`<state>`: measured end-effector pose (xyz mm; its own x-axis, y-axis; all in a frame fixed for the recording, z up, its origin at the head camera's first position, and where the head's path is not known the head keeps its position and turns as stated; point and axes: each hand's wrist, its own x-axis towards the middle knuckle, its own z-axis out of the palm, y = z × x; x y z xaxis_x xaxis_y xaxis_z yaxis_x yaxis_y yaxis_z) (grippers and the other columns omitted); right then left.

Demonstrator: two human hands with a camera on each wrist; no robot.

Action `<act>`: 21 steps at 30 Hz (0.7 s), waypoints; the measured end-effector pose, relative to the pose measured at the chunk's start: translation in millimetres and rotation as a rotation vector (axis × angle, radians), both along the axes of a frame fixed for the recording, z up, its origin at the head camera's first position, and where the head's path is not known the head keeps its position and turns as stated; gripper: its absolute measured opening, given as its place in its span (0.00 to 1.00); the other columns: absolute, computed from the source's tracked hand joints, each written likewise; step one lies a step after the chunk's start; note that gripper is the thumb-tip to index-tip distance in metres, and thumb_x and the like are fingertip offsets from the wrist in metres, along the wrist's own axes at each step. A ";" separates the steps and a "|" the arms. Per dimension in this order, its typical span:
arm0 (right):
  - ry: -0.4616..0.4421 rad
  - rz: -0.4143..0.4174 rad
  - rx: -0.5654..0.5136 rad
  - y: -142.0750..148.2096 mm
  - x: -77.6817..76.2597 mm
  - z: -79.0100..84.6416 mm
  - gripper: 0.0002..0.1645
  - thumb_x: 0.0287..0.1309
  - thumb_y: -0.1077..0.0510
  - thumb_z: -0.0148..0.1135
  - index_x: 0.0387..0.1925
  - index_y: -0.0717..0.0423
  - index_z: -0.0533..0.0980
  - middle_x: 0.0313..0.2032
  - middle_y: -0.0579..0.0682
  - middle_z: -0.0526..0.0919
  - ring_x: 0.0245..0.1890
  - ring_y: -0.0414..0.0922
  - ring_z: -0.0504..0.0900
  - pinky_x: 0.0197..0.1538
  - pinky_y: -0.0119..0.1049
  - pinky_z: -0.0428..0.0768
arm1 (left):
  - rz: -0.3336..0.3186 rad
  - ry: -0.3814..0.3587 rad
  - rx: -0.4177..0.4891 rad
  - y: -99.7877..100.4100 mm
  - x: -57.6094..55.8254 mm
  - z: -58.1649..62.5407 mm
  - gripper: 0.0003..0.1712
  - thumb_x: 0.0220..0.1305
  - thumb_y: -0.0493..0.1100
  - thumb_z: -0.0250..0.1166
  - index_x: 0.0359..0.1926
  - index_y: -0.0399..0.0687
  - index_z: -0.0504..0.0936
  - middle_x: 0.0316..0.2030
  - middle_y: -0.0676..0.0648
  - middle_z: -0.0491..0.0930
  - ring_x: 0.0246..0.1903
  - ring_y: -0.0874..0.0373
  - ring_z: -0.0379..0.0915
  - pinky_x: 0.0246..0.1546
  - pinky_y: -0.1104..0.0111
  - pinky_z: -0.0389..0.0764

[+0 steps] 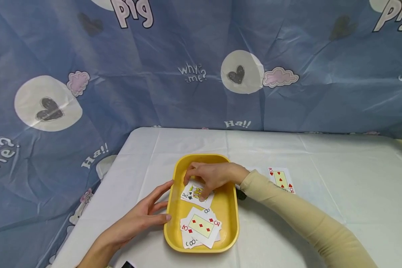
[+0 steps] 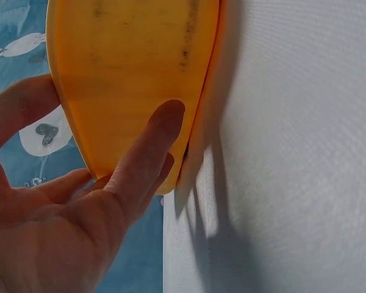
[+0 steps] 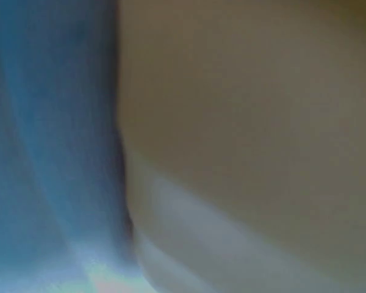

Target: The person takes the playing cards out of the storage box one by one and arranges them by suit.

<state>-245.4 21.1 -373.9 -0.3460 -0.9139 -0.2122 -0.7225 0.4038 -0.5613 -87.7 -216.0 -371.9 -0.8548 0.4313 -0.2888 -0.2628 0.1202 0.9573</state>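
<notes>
Head view: in a yellow tray [image 1: 228,212], the right hand [image 1: 214,174], thumb and bent fingers apart, touches a white-bordered king of spades [image 1: 193,193] at the far end; whether it pinches, I cannot tell. A yellow-panelled three of diamonds [image 1: 201,225] tops the near cards. The left hand [image 1: 141,216] has spread fingers touching the tray's left wall.

Left wrist view: the tray's outside shows dark scuffs [image 2: 187,36].

Right wrist view: a beige blur [image 3: 250,122].
</notes>
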 end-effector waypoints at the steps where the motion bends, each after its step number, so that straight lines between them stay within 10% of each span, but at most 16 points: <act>1: 0.006 0.002 -0.014 0.0 0.1 0.3 0.33 0.47 0.49 0.79 0.55 0.41 0.74 0.49 0.45 0.67 0.47 0.40 0.68 0.50 0.30 0.68 | 0.001 0.000 0.000 -0.1 0.2 0.1 0.47 0.66 0.39 0.66 0.77 0.67 0.51 0.76 0.52 0.37 0.71 0.42 0.53 0.54 0.57 0.77; 10: 0.019 -0.096 -0.300 6.6 -3.8 3.0 0.19 0.63 0.62 0.65 0.51 0.43 0.71 0.39 0.41 0.76 0.28 0.41 0.72 0.34 0.32 0.74 | 0.009 0.006 -0.014 1.2 0.4 1.1 0.47 0.64 0.39 0.67 0.76 0.67 0.51 0.76 0.50 0.38 0.70 0.42 0.54 0.54 0.57 0.77; 21: 0.003 -0.432 -0.934 15.0 -0.1 1.8 0.19 0.64 0.67 0.62 0.55 0.53 0.74 0.58 0.49 0.74 0.46 0.49 0.77 0.47 0.38 0.82 | 0.013 -0.009 -0.012 1.7 0.5 0.4 0.48 0.64 0.39 0.67 0.77 0.66 0.50 0.77 0.50 0.37 0.71 0.39 0.50 0.53 0.56 0.77</act>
